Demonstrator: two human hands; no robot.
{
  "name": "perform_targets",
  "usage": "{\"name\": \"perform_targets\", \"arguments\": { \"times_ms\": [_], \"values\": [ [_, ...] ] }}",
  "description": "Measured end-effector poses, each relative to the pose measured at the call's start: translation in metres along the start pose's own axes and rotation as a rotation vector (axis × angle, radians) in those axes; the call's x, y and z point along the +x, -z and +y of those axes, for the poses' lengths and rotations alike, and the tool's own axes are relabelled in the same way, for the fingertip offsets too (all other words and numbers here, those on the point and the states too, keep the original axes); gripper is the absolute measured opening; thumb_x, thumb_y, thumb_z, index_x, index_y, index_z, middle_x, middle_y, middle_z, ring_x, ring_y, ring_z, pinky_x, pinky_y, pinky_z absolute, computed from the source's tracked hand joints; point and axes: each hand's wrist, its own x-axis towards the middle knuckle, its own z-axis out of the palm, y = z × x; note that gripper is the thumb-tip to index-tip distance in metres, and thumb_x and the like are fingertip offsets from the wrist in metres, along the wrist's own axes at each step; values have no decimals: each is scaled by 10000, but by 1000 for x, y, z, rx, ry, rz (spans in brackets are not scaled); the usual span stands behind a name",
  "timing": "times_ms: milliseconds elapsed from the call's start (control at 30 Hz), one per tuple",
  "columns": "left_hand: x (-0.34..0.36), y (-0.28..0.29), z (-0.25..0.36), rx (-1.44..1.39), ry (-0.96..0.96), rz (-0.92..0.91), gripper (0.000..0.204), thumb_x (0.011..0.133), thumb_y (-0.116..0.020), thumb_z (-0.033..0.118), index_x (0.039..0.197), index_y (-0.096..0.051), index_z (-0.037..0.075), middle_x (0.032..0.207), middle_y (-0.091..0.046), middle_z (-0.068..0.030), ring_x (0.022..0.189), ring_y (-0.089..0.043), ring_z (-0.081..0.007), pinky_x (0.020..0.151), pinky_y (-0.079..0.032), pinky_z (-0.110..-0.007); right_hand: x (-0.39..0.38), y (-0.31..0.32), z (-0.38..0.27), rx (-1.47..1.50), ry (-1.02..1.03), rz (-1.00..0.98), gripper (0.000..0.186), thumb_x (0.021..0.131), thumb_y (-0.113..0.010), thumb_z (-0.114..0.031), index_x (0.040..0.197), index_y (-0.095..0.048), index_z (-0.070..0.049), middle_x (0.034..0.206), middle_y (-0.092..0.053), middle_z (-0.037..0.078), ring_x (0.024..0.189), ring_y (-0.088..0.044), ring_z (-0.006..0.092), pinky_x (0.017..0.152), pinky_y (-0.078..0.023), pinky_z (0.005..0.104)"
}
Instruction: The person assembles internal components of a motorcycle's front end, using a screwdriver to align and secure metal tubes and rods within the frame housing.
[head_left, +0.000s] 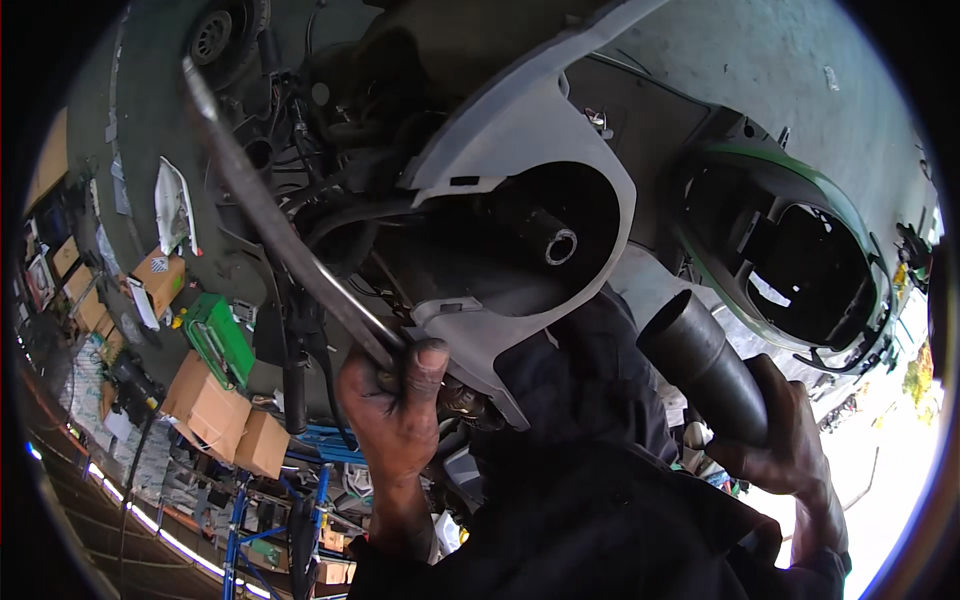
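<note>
My left hand (398, 405) is closed round the near end of a long dark metal bar (290, 245), thumb raised along it. The bar slants up to the far left and narrows to a worn, shiny tip. In my right hand (788, 430) is a short black tube (705, 360), its hollow end tilted up and left. Between my hands sits a grey plastic scooter panel (600, 170) with a large round opening. Through that opening shows the ring-shaped end of a metal pipe (560, 246). Neither the bar nor the tube visibly touches the pipe.
On the right lies a green and black vehicle body shell (860, 220). Dark vehicle parts and a wheel (212, 38) stand at the far left. Cardboard boxes (205, 402), a green case (216, 340) and a blue metal frame (235, 535) crowd the left side.
</note>
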Motion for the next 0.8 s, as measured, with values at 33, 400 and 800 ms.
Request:
{"name": "perform_targets", "arguments": {
  "times_ms": [33, 400, 800],
  "values": [
    [-1, -2, 0, 14, -6, 6, 331, 835, -753, 289, 785, -579, 11, 647, -500, 23, 593, -449, -75, 537, -352, -248, 1, 0, 5, 9, 12, -7, 665, 589, -806, -380, 1035, -528, 26, 778, -673, 198, 713, -696, 349, 651, -537, 420],
    [-6, -12, -14, 41, -115, 117, 412, 862, -705, 379, 818, -556, -2, 687, -456, 21, 632, -400, -76, 561, -331, -249, 15, 10, -12, -368, 252, 176, 648, 555, -808, -156, 1107, -509, 5, 863, -631, 187, 731, -668, 380, 646, -523, 432],
    [-4, -12, -24, -136, -74, 34, 360, 849, -732, 327, 864, -601, -7, 663, -528, 12, 608, -459, -72, 553, -362, -236, 32, 14, -81, -704, 543, 342, 661, 579, -805, -121, 1156, -504, 1, 901, -627, 186, 770, -652, 356, 675, -518, 427]
  ]
}}
